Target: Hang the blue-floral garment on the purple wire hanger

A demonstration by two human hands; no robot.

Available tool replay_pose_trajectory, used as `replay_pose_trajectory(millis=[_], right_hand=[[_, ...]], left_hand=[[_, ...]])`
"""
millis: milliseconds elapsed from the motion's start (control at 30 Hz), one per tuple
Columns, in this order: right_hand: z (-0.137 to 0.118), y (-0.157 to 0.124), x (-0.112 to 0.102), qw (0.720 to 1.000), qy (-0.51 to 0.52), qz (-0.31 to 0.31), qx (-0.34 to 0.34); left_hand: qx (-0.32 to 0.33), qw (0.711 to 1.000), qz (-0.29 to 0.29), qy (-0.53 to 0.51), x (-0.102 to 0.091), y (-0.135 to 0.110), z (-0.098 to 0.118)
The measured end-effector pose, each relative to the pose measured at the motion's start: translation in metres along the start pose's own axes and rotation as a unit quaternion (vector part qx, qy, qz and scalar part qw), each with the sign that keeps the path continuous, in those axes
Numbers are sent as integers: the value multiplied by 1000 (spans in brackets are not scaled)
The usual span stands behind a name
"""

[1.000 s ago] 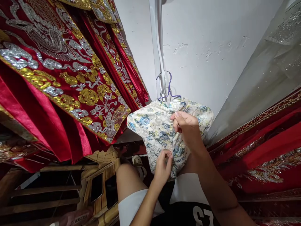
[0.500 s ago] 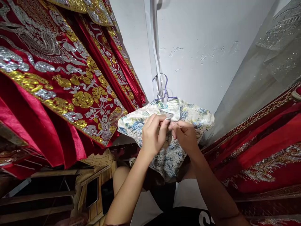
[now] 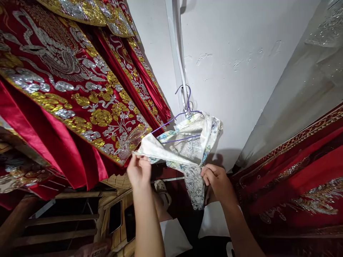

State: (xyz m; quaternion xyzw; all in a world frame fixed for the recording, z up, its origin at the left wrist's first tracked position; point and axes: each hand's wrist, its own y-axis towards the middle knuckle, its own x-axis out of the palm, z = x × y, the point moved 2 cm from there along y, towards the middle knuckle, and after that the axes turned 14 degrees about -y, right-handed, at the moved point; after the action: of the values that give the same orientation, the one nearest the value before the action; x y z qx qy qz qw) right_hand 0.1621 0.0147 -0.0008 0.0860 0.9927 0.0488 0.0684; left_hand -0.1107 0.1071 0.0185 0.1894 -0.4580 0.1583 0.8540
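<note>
A pale garment with a blue and yellow floral print [image 3: 194, 182] hangs partly on a purple wire hanger [image 3: 173, 120]. My left hand [image 3: 139, 170] pinches one edge of it and holds it out to the left, so the left arm of the hanger is bare. At the lower right of the opening, my right hand [image 3: 215, 178] grips another edge between thumb and fingers. The garment gapes between my hands, and its pale inner side shows. Its right shoulder still lies over the hanger.
Red embroidered clothing [image 3: 102, 117] hangs on the left, and more red embroidered cloth [image 3: 302, 178] on the right. The hanger hooks to a white strip [image 3: 178, 53] on the white wall [image 3: 227, 43]. Two dark phones [image 3: 115, 217] lie on a wooden slatted surface [image 3: 122, 237] at lower left.
My hands were together at the garment's neck and have moved apart. The left hand has drawn the garment's left side off the hanger arm, and its neck opening now gapes.
</note>
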Motion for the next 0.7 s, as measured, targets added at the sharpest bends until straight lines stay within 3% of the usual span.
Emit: replay_pose_trajectory(millis=[67, 167, 267, 333, 400, 467, 500, 567, 633, 700], right_hand=[[10, -8, 2, 999, 29, 17, 28], [30, -15, -6, 993, 92, 58, 50], [47, -20, -27, 993, 103, 19, 61], [53, -26, -42, 987, 86, -112, 81], [54, -34, -50, 951, 53, -288, 96], [51, -40, -52, 922, 22, -377, 87], [48, -40, -50, 928, 17, -364, 74], [42, -35, -44, 967, 15, -252, 45], [39, -28, -35, 988, 4, -151, 28], [37, -21, -22, 988, -12, -153, 7]], left_hand=[[-63, 996, 51, -36, -26, -22, -28], [-176, 966, 167, -82, -52, -64, -73], [-192, 954, 222, -54, -57, -96, -96], [-177, 969, 170, -41, -47, -106, -98], [-170, 982, 76, -41, -29, -112, -93], [-178, 983, -2, -37, -7, -120, -86], [-183, 982, -33, -30, 3, -126, -83], [-184, 978, -101, -2, 23, -142, -77], [-166, 962, -207, 61, 42, -162, -71], [-132, 923, -333, 141, 59, -181, -64]])
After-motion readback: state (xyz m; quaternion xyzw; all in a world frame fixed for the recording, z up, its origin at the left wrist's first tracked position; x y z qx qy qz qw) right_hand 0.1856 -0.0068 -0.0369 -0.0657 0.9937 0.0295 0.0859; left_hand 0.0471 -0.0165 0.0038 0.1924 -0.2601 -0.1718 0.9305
